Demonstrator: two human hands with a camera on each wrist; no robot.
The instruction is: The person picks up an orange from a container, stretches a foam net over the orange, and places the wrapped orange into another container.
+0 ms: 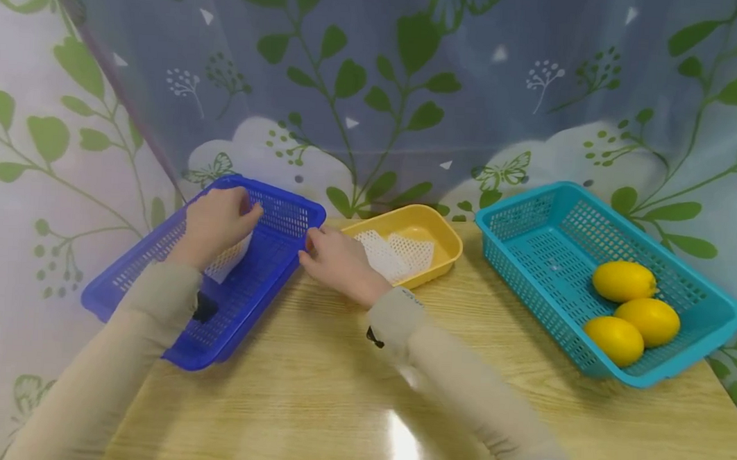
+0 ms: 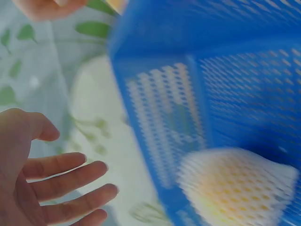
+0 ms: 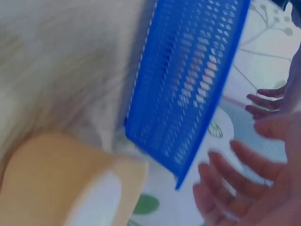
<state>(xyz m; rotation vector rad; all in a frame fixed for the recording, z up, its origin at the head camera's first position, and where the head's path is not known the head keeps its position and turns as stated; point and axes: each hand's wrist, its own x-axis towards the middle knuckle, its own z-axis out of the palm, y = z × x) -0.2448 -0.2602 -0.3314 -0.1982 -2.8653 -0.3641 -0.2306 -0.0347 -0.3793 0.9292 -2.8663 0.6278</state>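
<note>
My left hand is above the blue basket, its fingers loosely bent and holding nothing. Below it in the basket lies a yellow fruit in a white foam net; the head view shows only part of that net, behind the hand. My right hand hovers between the blue basket and a small yellow tray. Its fingers are relaxed in the right wrist view, with nothing in them. White foam nets lie in the tray, partly behind the right hand.
A teal basket stands on the right of the wooden table, with three lemons at its near right end. Behind the containers hangs a leaf-patterned curtain. The blue basket is at the table's left edge.
</note>
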